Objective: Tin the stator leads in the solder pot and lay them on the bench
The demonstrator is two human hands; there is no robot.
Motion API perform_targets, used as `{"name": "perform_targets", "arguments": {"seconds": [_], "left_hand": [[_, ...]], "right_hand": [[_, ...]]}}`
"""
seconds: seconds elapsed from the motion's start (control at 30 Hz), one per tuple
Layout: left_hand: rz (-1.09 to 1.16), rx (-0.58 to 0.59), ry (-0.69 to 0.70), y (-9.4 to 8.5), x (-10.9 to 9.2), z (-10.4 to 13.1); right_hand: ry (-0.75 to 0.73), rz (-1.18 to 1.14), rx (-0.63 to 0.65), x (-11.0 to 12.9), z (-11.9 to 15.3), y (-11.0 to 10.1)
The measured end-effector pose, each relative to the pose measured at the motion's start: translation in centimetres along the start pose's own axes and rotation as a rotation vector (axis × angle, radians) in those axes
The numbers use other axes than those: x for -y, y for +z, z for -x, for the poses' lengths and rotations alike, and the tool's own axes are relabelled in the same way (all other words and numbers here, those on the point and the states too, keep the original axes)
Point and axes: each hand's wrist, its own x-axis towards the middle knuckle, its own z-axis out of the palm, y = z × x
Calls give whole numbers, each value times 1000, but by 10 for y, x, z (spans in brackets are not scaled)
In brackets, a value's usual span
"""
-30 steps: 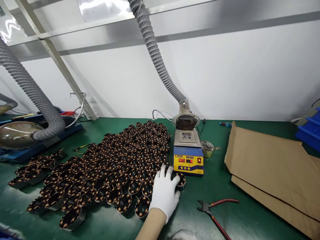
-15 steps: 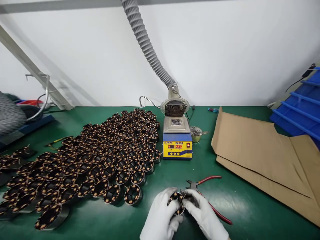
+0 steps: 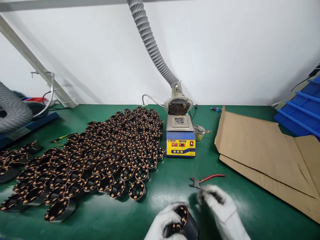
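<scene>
My left hand (image 3: 163,220), in a white glove with darkened fingertips, grips a black ring-shaped motor stator (image 3: 190,224) at the bottom middle. Copper windings show around the stator's rim, and it is tilted on its side. Apart from it, to the right, my right hand (image 3: 226,211) is blurred, its fingers curled above the diagonal cutters (image 3: 197,183). One red handle of the cutters shows; the other is hidden by that hand. Whether the right fingers touch the cutters or hold anything cannot be made out.
Many similar stators (image 3: 120,146) crowd the green table (image 3: 160,183) on the left. A blue-yellow solder pot (image 3: 181,145) stands mid-table beneath a grey exhaust hose (image 3: 155,50), beside a small metal cup (image 3: 199,135). Cardboard (image 3: 260,146) and blue trays (image 3: 300,113) are at right.
My right hand has come away from the stator and moved right, over the cutters. My left hand still has the stator, now lower and turned on its side. The view has shifted slightly.
</scene>
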Motion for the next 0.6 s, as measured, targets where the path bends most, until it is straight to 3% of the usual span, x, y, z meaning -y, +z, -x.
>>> {"name": "perform_targets", "arguments": {"seconds": [0.1,0.13,0.2,0.27,0.33,0.4,0.6], "left_hand": [[-186,53,-30,-6,-5,-5],[-279,68,-71,-7,-8,-7],[-501,78,-103,-7,-10,-12],[-653,83,10,-6,-9,-17],[-712,117,149,-7,-6,-20],[-722,168,194,-8,-9,-24],[-581,217,62,-1,-41,-40]], "right_hand": [[289,-132,432,-21,14,9],[369,-246,510,-29,18,13],[497,-489,526,-44,25,20],[594,-634,500,-53,28,25],[623,-717,485,-57,28,28],[607,-807,461,-58,26,30],[600,-918,421,-62,24,32]]}}
